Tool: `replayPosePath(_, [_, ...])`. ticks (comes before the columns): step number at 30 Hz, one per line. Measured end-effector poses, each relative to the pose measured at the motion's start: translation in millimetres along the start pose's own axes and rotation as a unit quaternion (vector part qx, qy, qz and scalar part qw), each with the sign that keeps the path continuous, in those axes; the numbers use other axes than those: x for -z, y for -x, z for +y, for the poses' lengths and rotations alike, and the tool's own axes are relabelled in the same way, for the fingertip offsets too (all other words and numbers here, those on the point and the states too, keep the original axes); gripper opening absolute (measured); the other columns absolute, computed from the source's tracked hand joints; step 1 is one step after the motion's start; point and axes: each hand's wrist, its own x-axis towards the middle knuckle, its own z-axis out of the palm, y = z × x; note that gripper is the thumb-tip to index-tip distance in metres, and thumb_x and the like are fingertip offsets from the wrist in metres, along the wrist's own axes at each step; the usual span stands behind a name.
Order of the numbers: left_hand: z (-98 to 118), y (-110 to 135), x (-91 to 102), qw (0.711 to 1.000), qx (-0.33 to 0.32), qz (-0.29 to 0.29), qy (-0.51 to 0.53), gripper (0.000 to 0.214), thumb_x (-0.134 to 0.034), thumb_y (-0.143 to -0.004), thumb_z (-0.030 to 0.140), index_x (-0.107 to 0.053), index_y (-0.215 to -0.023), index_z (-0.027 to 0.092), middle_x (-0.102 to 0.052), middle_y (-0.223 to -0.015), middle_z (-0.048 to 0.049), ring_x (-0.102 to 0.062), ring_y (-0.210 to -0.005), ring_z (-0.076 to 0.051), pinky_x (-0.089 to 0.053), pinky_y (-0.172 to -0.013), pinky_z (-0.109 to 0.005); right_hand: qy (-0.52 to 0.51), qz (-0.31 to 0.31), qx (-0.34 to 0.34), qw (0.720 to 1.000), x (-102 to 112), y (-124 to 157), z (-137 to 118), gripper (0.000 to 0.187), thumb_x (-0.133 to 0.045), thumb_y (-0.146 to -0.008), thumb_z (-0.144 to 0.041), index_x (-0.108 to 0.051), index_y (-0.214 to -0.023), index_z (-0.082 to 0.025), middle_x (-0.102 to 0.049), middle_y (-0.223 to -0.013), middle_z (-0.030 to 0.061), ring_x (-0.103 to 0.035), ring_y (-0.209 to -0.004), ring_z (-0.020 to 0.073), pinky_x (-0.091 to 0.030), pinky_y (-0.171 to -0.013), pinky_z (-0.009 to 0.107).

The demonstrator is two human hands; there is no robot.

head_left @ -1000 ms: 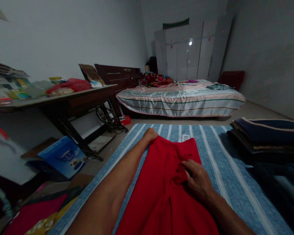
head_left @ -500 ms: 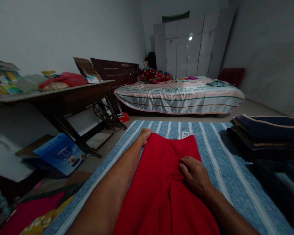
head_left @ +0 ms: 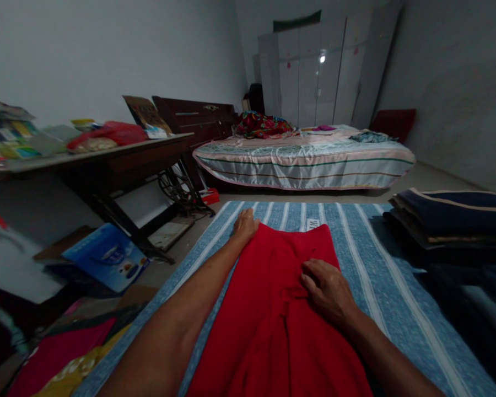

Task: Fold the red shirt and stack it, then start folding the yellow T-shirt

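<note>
A pair of red trousers lies lengthwise before me, waistband away from me. Its front has small creases and a dark slit-like fold down the middle. My left hand is at the far left corner of the waistband, its fingers loosely apart and touching the edge. On the right side of the trousers, my right hand rests with bent fingers gathered on the cloth, where a fold runs toward them. Under the trousers is a blue sheet with white stripes, and a printed label shows beyond the waistband.
Folded dark clothes are stacked at the right. A sewing-machine table with bags on it stands left, and a blue box is below it. Pink and yellow cloths lie low left. A bed and wardrobe stand behind.
My left hand has loosened and shifted slightly left at the waistband corner. My right hand has moved a little left across the cloth, and the creases beside it have deepened.
</note>
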Motion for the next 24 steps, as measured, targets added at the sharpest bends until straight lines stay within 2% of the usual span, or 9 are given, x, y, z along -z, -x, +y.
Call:
replayPosePath(3, [8, 19, 6.0, 0.994, -0.065, -0.004, -0.085, 0.027, -0.047, -0.085, 0.018, -0.057, -0.11, 0.014, -0.054, -0.126, -0.0132, -0.046, -0.123, -0.025, -0.034, -0.104, -0.035, 0.002, 0.001, 0.003, 1.0, 1, 0, -2, 0.025, -0.048, -0.087, -0.027, -0.065, -0.102, -0.019, -0.067, -0.106, 0.01, -0.062, -0.096, 0.0223, -0.046, -0.088, 0.035])
replayPosePath(6, [14, 39, 2.1, 0.975, -0.134, -0.041, -0.175, 0.028, -0.04, -0.09, 0.024, -0.057, -0.111, 0.014, -0.054, -0.129, -0.0141, -0.047, -0.123, -0.024, -0.034, -0.105, -0.036, 0.002, -0.004, 0.009, 1.0, 2, 0, -3, 0.024, -0.049, -0.086, -0.026, -0.065, -0.102, -0.018, -0.067, -0.105, 0.0101, -0.062, -0.096, 0.0231, -0.046, -0.087, 0.036])
replayPosePath(10, [10, 54, -8.9, 0.964, -0.121, -0.123, -0.201, 0.047, -0.033, -0.095, 0.041, -0.043, -0.132, 0.014, -0.035, -0.149, -0.0152, -0.028, -0.138, -0.028, -0.024, -0.11, -0.049, 0.004, -0.003, 0.009, 1.0, 3, 0, -2, 0.025, -0.049, -0.086, -0.026, -0.064, -0.103, -0.017, -0.067, -0.103, 0.0102, -0.062, -0.095, 0.0241, -0.047, -0.086, 0.037])
replayPosePath(13, [4, 56, -13.3, 0.96, -0.099, -0.177, -0.195, 0.055, -0.026, -0.096, 0.046, -0.033, -0.141, 0.015, -0.022, -0.155, -0.0144, -0.015, -0.143, -0.027, -0.02, -0.111, -0.051, 0.009, -0.003, 0.013, 1.0, 4, 1, -2, 0.024, -0.049, -0.086, -0.026, -0.064, -0.102, -0.018, -0.067, -0.102, 0.0097, -0.062, -0.094, 0.0237, -0.048, -0.085, 0.037])
replayPosePath(16, [2, 54, -14.4, 0.959, -0.095, -0.188, -0.188, 0.057, -0.025, -0.096, 0.047, -0.031, -0.143, 0.015, -0.019, -0.156, -0.0139, -0.013, -0.144, -0.025, -0.019, -0.112, -0.051, 0.021, -0.001, 0.026, 0.999, 4, 1, 0, 0.022, -0.049, -0.086, -0.027, -0.064, -0.101, -0.018, -0.067, -0.101, 0.01, -0.062, -0.094, 0.0234, -0.048, -0.085, 0.036])
replayPosePath(20, [6, 55, -11.8, 0.96, -0.099, -0.192, -0.179, 0.056, -0.025, -0.096, 0.047, -0.032, -0.142, 0.015, -0.019, -0.156, -0.0144, -0.013, -0.144, -0.025, -0.019, -0.111, -0.053, 0.036, 0.04, 0.034, 0.998, 2, 4, 1, 0.029, -0.051, -0.087, -0.036, -0.064, -0.104, -0.016, -0.063, -0.111, 0.0143, -0.06, -0.101, 0.0263, -0.049, -0.088, 0.039])
replayPosePath(24, [14, 75, 0.0, 0.961, -0.121, -0.182, -0.167, 0.056, -0.026, -0.095, 0.049, -0.034, -0.14, 0.016, -0.017, -0.156, -0.0146, -0.011, -0.144, -0.027, -0.016, -0.112, -0.054, 0.037, 0.062, 0.04, 0.997, 2, 7, 1, 0.042, -0.049, -0.088, -0.048, -0.065, -0.106, -0.013, -0.059, -0.119, 0.0179, -0.056, -0.109, 0.0295, -0.047, -0.092, 0.042])
